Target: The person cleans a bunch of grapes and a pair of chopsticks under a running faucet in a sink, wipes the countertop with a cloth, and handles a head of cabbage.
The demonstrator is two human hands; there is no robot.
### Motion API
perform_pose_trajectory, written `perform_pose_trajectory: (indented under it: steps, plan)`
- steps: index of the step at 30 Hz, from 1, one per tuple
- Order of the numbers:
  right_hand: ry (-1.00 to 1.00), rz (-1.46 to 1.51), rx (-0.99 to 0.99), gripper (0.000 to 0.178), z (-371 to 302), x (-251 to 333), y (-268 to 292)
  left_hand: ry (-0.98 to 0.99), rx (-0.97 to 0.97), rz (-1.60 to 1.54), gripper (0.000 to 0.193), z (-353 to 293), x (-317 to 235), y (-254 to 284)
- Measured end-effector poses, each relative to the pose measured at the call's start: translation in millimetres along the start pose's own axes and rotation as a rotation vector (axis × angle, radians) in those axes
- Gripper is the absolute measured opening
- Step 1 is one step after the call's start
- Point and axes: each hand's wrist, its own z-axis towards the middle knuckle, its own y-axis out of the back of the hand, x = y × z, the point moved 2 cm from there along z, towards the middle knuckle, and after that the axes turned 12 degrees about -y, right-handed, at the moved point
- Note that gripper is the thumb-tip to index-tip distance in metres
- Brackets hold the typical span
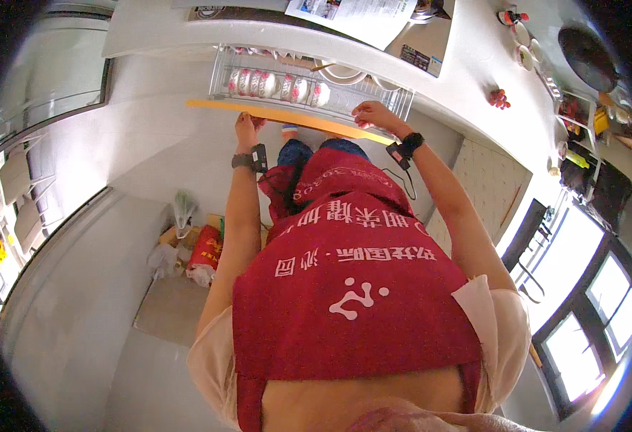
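At drawer front [307,124], left hand [245,130] gripping, right [377,115] half-open

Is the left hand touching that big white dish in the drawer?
Apart: the head view shows a gap between the left hand, by the orange drawer front, and the dish.

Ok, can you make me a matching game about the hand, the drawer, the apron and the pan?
Things:
1. left hand
2. drawer
3. apron
4. pan

Matches:
A. black and round
B. pulled open
C. dark red with white marks
D. at the drawer's yellow front edge

Right pairs: 1-D, 2-B, 3-C, 4-A
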Motion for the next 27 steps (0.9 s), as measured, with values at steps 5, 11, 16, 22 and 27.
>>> perform_pose_trajectory:
  steps: [5, 11, 16, 22, 27]
  plan:
    - [-0.047, 0.046, 0.007, 0.027, 5.0, -2.4, 7.1, 0.016, 0.084, 0.098, 0.030, 0.4, 5.1, -13.6]
    - [-0.083, 0.248, -0.049, 0.024, 13.4, -33.3, 18.1, 0.114, 0.146, 0.174, 0.035, -13.4, -4.9, -31.1]
    - [-0.214, 0.290, -0.018, 0.025, 11.1, -50.5, 21.7, 0.157, 0.306, 0.149, 0.037, -16.3, -6.5, -28.6]
    - [-0.130, 0.372, -0.108, 0.030, 23.4, -70.3, 31.4, 0.206, 0.281, 0.133, 0.035, -28.2, -21.8, -34.9]
    - [-0.076, 0.401, -0.098, 0.025, 23.7, -86.6, 48.4, 0.234, 0.265, 0.158, 0.034, -27.5, -29.6, -29.3]
